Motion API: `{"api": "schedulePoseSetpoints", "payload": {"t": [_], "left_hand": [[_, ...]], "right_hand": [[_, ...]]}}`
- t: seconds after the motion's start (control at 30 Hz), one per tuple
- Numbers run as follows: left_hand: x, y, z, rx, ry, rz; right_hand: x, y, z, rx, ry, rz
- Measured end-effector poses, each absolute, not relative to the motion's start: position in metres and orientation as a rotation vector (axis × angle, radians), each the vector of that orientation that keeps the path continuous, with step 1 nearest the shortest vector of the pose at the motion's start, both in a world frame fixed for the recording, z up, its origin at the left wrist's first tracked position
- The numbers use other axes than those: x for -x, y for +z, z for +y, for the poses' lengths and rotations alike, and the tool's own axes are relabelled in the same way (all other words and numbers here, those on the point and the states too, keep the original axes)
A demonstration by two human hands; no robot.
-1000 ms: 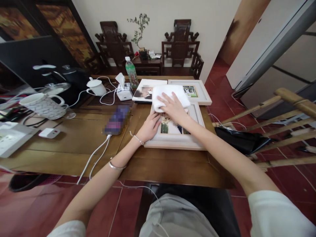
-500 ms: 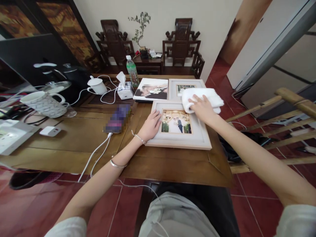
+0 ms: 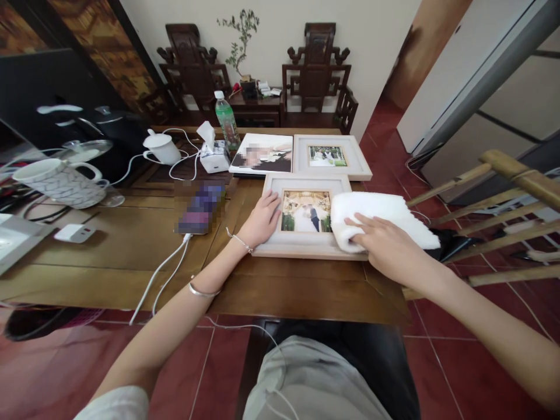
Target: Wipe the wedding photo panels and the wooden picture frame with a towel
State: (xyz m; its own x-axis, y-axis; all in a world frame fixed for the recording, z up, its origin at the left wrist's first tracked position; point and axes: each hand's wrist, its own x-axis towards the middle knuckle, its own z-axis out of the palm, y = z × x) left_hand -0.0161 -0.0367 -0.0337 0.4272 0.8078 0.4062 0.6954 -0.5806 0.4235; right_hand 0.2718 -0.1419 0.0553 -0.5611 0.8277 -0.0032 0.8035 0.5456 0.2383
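Note:
A pale picture frame with a wedding photo lies flat on the wooden table before me. Across its left edge rests my left hand, fingers stretched along the rail and touching it. My right hand holds a folded white towel against the frame's right side, with the fingers on top. The towel hides the frame's right edge and hangs past it to the right. Behind are a second pale frame and a white-edged photo panel, lying side by side.
To the left are a phone on a white cable, a tissue box, a bottle, a lidded cup, a patterned mug and a power strip. A bamboo chair stands off the table's right end.
My right hand has brought the towel down and to the right, from the frame's upper right corner to its right side. The rear frame's photo is uncovered. My left hand stays on the frame.

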Motion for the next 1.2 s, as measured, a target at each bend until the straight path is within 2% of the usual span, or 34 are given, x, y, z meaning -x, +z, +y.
{"api": "schedulePoseSetpoints", "payload": {"t": [0.2,0.33,0.57,0.8,0.9,1.2], "left_hand": [[0.018,-0.032,-0.037,-2.511,0.837,1.31],[0.019,-0.033,-0.037,-2.491,0.857,1.333],[0.019,-0.033,-0.036,-2.457,0.89,1.334],[0.018,-0.035,-0.035,-2.471,0.899,1.366],[0.019,-0.034,-0.034,-2.476,0.885,1.356],[0.019,-0.033,-0.035,-2.477,0.907,1.364]], "right_hand": [[-0.265,0.055,-0.079,-1.577,0.366,2.575],[-0.262,0.051,-0.059,-1.521,0.467,2.629],[-0.266,0.043,-0.127,-1.452,0.345,2.683],[-0.256,0.071,-0.188,-1.434,0.048,2.673],[-0.249,0.072,-0.169,-1.498,0.035,2.627],[-0.228,0.035,-0.052,-1.693,0.354,2.7]]}}
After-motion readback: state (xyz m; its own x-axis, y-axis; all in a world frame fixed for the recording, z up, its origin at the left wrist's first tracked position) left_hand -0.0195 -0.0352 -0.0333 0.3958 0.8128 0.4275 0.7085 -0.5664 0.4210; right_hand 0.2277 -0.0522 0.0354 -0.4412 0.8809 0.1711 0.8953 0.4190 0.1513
